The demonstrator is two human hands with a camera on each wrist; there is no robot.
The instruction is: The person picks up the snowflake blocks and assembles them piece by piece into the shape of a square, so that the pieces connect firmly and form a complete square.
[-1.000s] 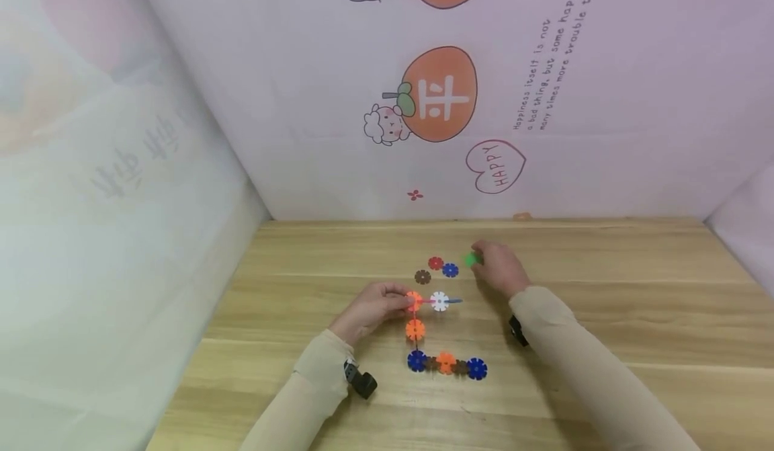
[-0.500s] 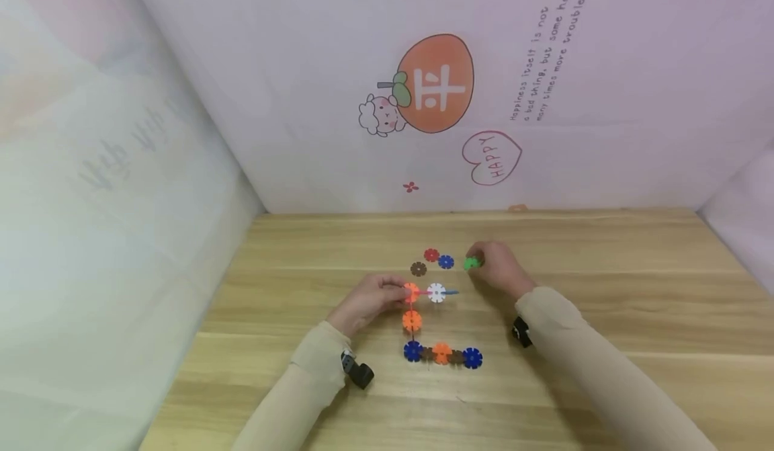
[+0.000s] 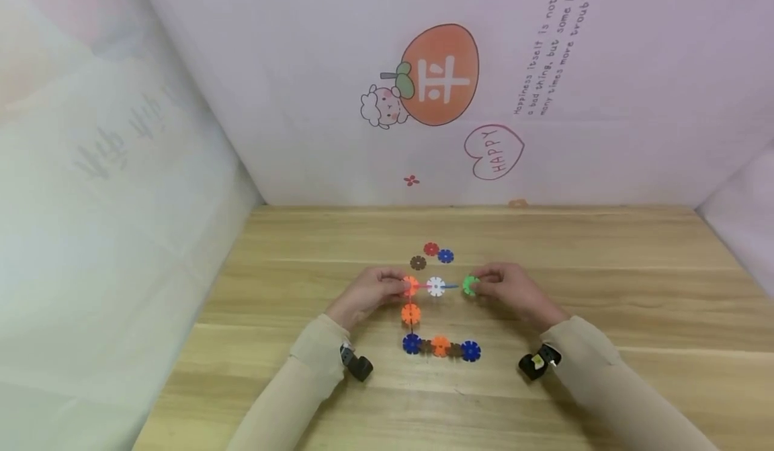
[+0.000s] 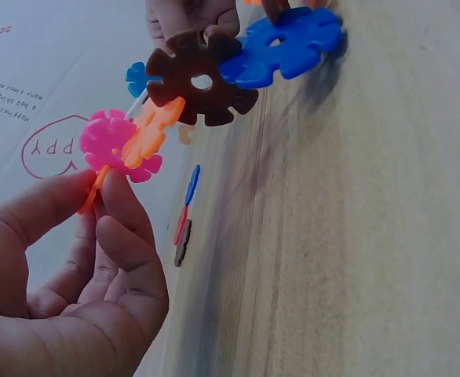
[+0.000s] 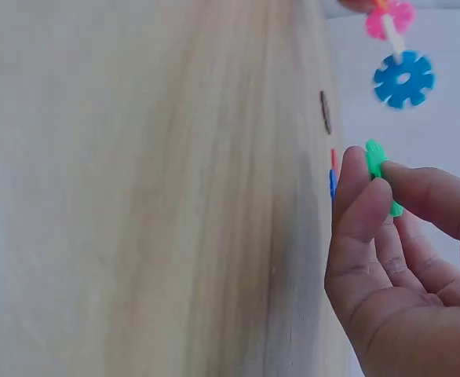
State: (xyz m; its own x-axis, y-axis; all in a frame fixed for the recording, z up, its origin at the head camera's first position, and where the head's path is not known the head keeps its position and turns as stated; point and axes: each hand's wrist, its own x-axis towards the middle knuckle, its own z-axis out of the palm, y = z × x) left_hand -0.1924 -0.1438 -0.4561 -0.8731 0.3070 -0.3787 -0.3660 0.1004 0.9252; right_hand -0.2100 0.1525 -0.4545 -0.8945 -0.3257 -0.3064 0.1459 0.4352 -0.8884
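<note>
My left hand [image 3: 370,296] pinches an orange snowflake disc [image 3: 412,281] at the upper left corner of a chain of slotted interlocking discs. From there a pink disc [image 4: 100,143], a white disc [image 3: 436,281] and a light blue disc [image 5: 385,77] run rightward. Below are another orange disc [image 3: 410,308], then a bottom row with a dark blue disc [image 3: 412,339], a brown disc [image 4: 175,71] and others. Held between thumb and fingers of my right hand [image 3: 517,293] is a loose green disc [image 3: 468,281], just right of the light blue one with a gap between.
Behind the chain, a brown disc [image 3: 417,267], a red disc [image 3: 431,253] and a blue disc [image 3: 445,260] lie loose on the wooden table [image 3: 605,269]. A printed cloth wall [image 3: 326,135] closes off the back, and another stands at the left.
My right hand has drawn the green disc toward me, level with the chain's upper row, and turned its flat face to the head view. The left hand keeps its pinch.
</note>
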